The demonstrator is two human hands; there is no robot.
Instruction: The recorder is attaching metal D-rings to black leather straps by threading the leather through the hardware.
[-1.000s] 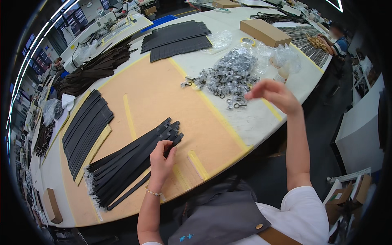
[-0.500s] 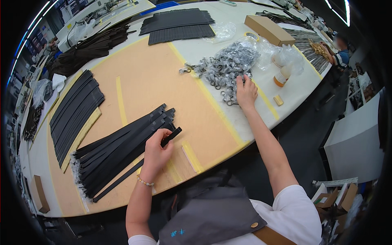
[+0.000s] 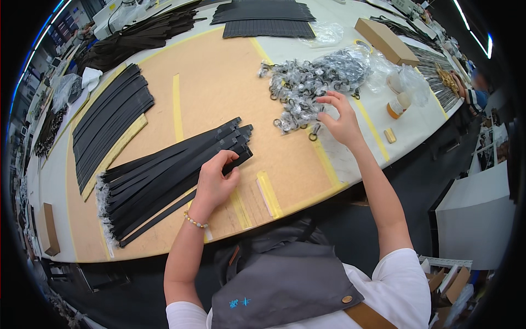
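Observation:
My left hand (image 3: 217, 178) is curled with thumb and fingers around the upper part of a single black strap (image 3: 159, 218), whose lower end trails to the near left on the board. Right behind it lies a bundle of black straps (image 3: 175, 167), fanned out, with clear-wrapped pieces at their left ends. My right hand (image 3: 341, 122) is at the near right edge of a heap of metal hooks and rings in clear plastic (image 3: 301, 93). Its thumb and fingers are spread apart, and nothing shows held between them. A dark ring (image 3: 314, 135) lies just below the thumb.
Black strips (image 3: 112, 123) lie in a row at left, with stacked black strips (image 3: 268, 28) at the back. A cardboard box (image 3: 386, 41), an orange-bottomed bottle (image 3: 399, 105) and a small yellow block (image 3: 389, 135) stand to the right. Another person's hands (image 3: 457, 85) work at far right.
My right hand has drawn back slightly from the heap, and its fingers have spread apart. Some wrapped hooks there have shifted. My left hand stays by the strap's upper end. The whole view has shifted.

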